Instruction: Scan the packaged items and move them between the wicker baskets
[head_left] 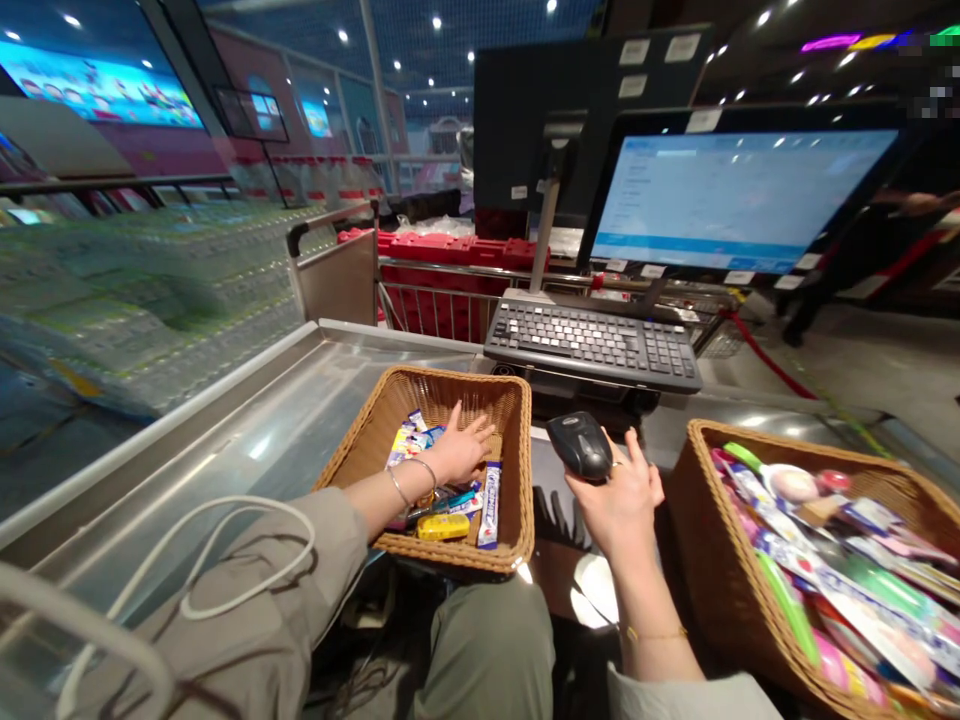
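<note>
My left hand (461, 445) reaches into a brown woven basket (525, 470), fingers spread over the items and nothing visibly gripped. Inside the basket, a blue and white wrapped bar (490, 505) leans at the right side. A yellow packet (444, 527) lies near the front, and other small colourful packs sit partly under my left hand and wrist. My right hand (619, 495) holds a black barcode scanner (581, 445), its head pointing up and left. The scanner is above the counter, between the two baskets.
On the right stands a second woven basket (697, 500) heaped with colourful goods. Behind the metal counter (277, 400) are a keyboard (592, 340) and a lit monitor (735, 200). A white cable (225, 502) loops over my left sleeve. Stacked bottle packs (150, 300) stand left.
</note>
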